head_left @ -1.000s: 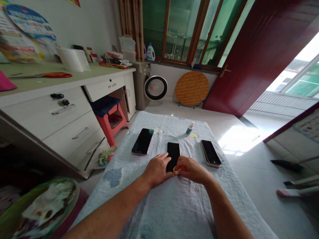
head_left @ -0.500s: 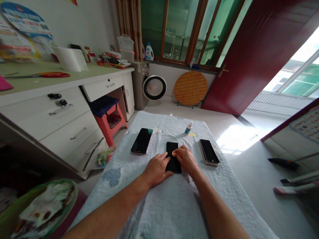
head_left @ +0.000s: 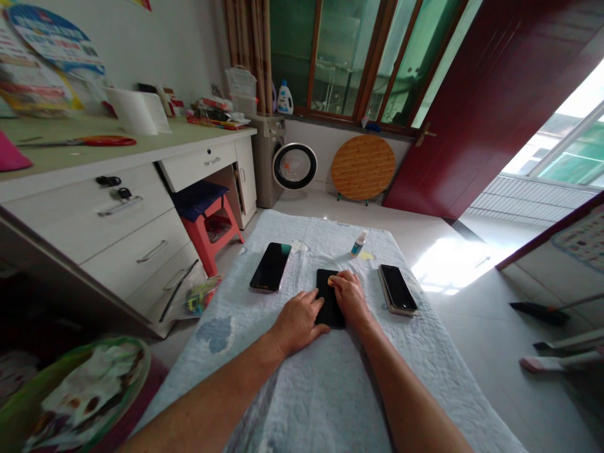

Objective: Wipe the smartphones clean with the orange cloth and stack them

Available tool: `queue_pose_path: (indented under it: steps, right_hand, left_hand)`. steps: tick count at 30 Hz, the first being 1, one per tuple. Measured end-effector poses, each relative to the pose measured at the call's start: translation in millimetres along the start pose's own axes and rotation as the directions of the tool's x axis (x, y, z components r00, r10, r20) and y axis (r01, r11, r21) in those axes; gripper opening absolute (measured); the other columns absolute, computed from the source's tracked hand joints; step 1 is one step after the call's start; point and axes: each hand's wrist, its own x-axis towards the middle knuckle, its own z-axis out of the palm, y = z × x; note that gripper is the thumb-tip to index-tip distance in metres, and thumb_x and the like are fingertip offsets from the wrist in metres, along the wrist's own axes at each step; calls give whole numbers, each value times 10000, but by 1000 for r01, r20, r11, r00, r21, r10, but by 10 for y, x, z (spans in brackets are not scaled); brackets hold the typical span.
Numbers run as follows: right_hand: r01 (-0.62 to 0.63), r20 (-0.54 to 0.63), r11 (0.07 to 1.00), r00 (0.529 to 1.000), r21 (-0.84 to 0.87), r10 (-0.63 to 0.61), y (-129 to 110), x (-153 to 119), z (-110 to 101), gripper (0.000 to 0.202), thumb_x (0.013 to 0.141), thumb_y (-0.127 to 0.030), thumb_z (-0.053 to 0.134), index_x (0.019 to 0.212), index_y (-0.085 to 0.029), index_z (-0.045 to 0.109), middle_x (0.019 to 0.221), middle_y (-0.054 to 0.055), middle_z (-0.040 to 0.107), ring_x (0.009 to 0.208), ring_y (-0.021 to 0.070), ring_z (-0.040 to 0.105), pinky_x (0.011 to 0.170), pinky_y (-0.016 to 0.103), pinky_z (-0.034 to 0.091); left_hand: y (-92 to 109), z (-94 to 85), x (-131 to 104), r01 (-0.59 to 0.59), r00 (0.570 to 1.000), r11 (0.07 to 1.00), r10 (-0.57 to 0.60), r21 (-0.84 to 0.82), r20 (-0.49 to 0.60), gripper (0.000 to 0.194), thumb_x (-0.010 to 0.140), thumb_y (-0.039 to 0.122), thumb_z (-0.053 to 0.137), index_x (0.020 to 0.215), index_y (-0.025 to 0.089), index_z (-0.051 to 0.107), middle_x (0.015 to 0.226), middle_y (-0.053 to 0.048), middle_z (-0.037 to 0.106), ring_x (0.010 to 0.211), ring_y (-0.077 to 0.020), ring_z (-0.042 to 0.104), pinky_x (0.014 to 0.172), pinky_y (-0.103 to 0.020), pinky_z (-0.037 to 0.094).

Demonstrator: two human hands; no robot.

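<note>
A black smartphone [head_left: 329, 302] lies flat on the cloth in front of me, its top end pointing away. My left hand [head_left: 298, 319] rests along its left edge, fingers stretched out and touching it. Pinched in the fingers of my right hand [head_left: 350, 296] is a small orange-yellow pad [head_left: 331, 281], pressed on the phone's upper right part. Its exact kind is hard to make out. To the left lies a larger dark phone [head_left: 271, 267]. On the right, another phone [head_left: 399, 288] sits on a pale case or box. A small spray bottle [head_left: 358, 244] stands beyond.
A pale blue quilted cloth [head_left: 325, 396] covers the low surface under the phones. A desk [head_left: 202, 148] with drawers runs along the left, a red stool [head_left: 210, 229] beneath it. The bin [head_left: 147, 365] at lower left holds used tissue.
My right hand has slid slightly away from me on the phone, taking the pad toward its upper right. My left hand stays in place on the phone. The view has shifted a little.
</note>
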Motion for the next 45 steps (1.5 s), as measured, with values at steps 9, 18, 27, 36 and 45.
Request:
queue_pose_path:
  steps: [9, 18, 27, 36, 45]
  right_hand:
    - [170, 74, 983, 982, 72, -175, -97, -64, -22, 302, 927, -162, 443, 995, -239, 727, 998, 53, 630, 934, 190, 510, 866, 300, 422]
    - [-108, 20, 994, 994, 20, 107, 121, -19, -96, 287, 914, -188, 458, 958, -206, 741, 894, 61, 605, 868, 182, 544, 807, 277, 412]
    - [-45, 401, 990, 916, 136, -14, -4, -140, -554, 229, 837, -141, 550, 911, -206, 758, 829, 33, 583, 743, 128, 559, 716, 244, 410]
    - [-119, 671, 955, 734, 270, -99, 21, -213, -746, 270, 754, -111, 593, 927, -218, 770, 810, 11, 592, 721, 112, 548, 652, 222, 406]
    - [-83, 393, 990, 919, 113, 32, -41, -152, -544, 250, 794, -130, 566, 918, -216, 765, 809, 20, 581, 733, 121, 558, 698, 231, 406]
  left_hand:
    - [-16, -3, 0, -18, 1000, 1000, 18, -23, 3, 567, 778, 464, 703, 1238, 163, 567, 1288, -140, 571, 1155, -309, 546, 989, -433, 450]
    - [-19, 15, -2, -8, 1000, 1000, 8, 0, 2, 561, 778, 469, 713, 1208, 129, 591, 1356, -189, 531, 1200, -330, 537, 992, -445, 457]
    - [-30, 9, -22, -2, 1000, 1000, 2, 9, 13, 589, 791, 504, 683, 1235, 129, 586, 1374, -196, 523, 1216, -333, 538, 1015, -455, 443]
    - [-41, 25, -11, 6, 1000, 1000, -6, 17, 10, 629, 772, 487, 709, 1261, 113, 582, 1390, -199, 512, 1243, -326, 522, 1056, -432, 415]
    - [-58, 44, -13, -27, 1000, 1000, 27, 9, -2, 606, 795, 507, 673, 1259, 131, 571, 1378, -198, 520, 1222, -330, 535, 1023, -453, 434]
